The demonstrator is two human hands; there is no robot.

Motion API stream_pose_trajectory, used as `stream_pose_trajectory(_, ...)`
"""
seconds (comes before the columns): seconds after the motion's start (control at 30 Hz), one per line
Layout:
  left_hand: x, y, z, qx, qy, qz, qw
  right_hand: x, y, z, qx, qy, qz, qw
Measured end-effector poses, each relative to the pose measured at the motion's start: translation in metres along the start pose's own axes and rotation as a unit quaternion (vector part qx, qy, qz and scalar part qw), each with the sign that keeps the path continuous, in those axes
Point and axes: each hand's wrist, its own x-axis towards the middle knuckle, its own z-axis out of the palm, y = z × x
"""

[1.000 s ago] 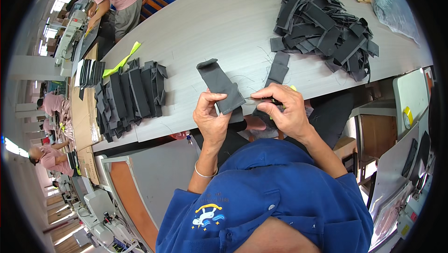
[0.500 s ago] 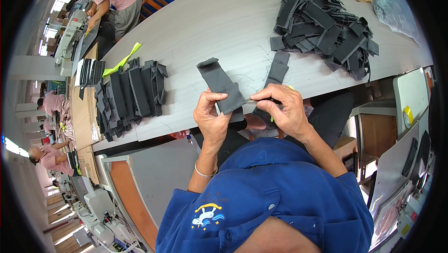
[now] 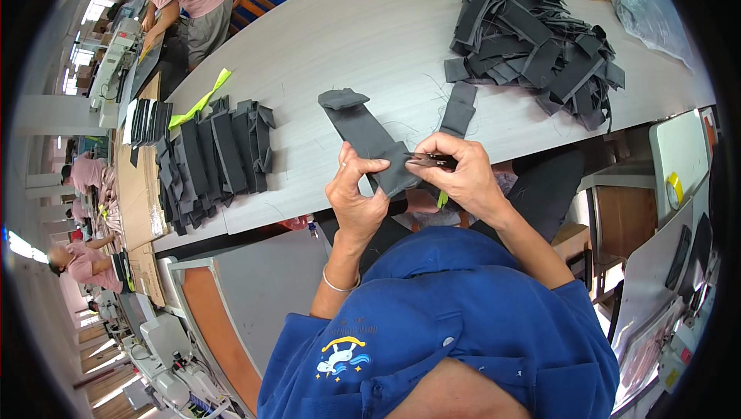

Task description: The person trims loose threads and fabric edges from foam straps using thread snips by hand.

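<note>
Control called for steadiness: the left hand (image 3: 357, 191) pinched the dark fabric strip (image 3: 361, 129) above the edge of the table (image 3: 301, 176), while the right hand (image 3: 463, 177) pinched a small black tool (image 3: 441, 161) at its lower end.

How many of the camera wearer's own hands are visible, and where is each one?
2: the left hand holds a dark fabric strip near its lower end; the right hand, beside that end, holds a small black tool. Some fingers are hidden.

Downward fisheye view from head
</note>
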Motion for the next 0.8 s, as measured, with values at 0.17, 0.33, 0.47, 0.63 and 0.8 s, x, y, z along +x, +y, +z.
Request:
stream_pose_trajectory(0.17, -0.003, -0.004, 0.003, 0.014, -0.013, 0.008, 1.000, -0.001, 0.006, -0.001, -0.030, 0.028, -0.047, 0.998)
stream_pose_trajectory(0.33, -0.005, -0.004, 0.003, 0.029, 0.008, -0.009, 1.000, -0.004, 0.010, -0.007, -0.045, 0.030, -0.032, 0.998)
stream_pose_trajectory(0.47, -0.001, 0.002, 0.006, 0.039, -0.006, 0.008, 0.999, -0.009, 0.007, -0.008, -0.152, 0.071, -0.111, 0.980)
stream_pose_trajectory(0.63, -0.004, 0.002, 0.011, 0.072, -0.011, 0.032, 0.997, -0.005, 0.014, -0.002, -0.272, 0.152, -0.206, 0.928)
stream_pose_trajectory(0.8, -0.008, -0.005, 0.010, -0.008, 0.015, -0.047, 0.999, 0.004, 0.020, -0.011, 0.038, 0.083, -0.017, 0.996)
